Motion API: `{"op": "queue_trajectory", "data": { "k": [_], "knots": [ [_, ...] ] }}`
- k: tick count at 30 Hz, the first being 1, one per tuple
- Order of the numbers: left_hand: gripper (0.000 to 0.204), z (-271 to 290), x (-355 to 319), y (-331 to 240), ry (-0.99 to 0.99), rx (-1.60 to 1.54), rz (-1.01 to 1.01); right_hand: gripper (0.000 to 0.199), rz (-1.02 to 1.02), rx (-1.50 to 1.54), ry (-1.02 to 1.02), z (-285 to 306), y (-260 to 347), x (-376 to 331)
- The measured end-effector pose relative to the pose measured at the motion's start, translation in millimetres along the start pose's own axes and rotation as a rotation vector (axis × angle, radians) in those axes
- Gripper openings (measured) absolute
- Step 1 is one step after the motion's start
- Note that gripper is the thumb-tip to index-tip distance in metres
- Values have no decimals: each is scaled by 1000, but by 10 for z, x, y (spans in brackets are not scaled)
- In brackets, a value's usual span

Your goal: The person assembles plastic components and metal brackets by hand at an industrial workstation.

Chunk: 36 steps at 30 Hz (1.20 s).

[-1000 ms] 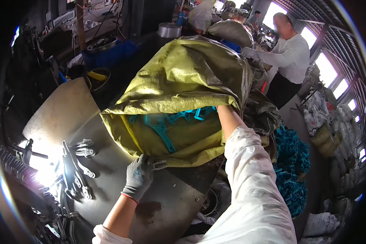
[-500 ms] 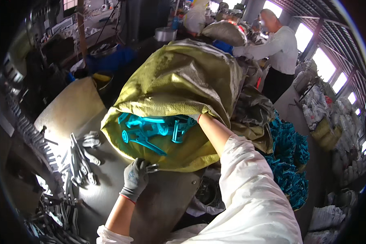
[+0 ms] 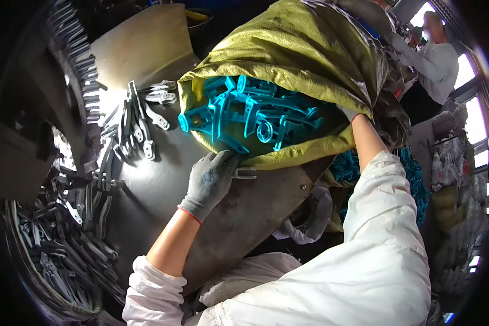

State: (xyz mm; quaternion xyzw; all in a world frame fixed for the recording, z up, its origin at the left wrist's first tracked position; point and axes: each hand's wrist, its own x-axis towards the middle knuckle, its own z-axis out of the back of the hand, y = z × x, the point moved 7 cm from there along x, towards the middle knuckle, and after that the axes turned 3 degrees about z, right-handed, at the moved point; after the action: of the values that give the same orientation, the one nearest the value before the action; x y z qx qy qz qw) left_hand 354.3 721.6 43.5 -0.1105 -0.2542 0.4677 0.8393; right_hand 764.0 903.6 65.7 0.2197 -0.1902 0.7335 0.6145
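Note:
A large yellow-green woven sack (image 3: 288, 51) lies on its side on the metal table, its mouth facing me. Inside the mouth sit several turquoise plastic parts (image 3: 266, 106), frame-like with arms and rings. My left hand (image 3: 211, 179), in a grey glove, is closed on the lower rim of the sack. A small grey metal piece (image 3: 244, 173) sticks out beside its fingers; whether the hand holds it is unclear. My right hand (image 3: 349, 112), gloved too, reaches into the right side of the mouth, its fingers hidden by the sack.
Grey metal levers (image 3: 141, 122) lie loose on the metal tabletop (image 3: 163, 201) at left, with a heap of more levers (image 3: 65, 255) nearer me. Turquoise parts (image 3: 418, 187) are piled at right behind my sleeve. Another person (image 3: 437, 65) stands at the far right.
My view has shifted, so the sack appears higher and farther right. The sack mouth is wider, and more turquoise parts show near its front. My left hand stays at the lower rim.

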Motion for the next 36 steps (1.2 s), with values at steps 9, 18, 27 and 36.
{"op": "queue_trajectory", "data": {
  "k": [9, 18, 27, 36],
  "knots": [
    [40, 171, -75, 36, -231, -64, 15, 77, -288, -86, 582, -231, 696, -165],
    [43, 305, -290, 46, -355, -35, 110, 85, -199, 522, 555, 147, 2154, -264],
    [48, 395, -444, 93, -379, -76, 189, 81, -124, 959, 959, 614, 2573, -414],
    [49, 414, -428, 166, -384, -124, 213, 39, 85, -13, 270, 306, 1558, 837]
  ]
}}
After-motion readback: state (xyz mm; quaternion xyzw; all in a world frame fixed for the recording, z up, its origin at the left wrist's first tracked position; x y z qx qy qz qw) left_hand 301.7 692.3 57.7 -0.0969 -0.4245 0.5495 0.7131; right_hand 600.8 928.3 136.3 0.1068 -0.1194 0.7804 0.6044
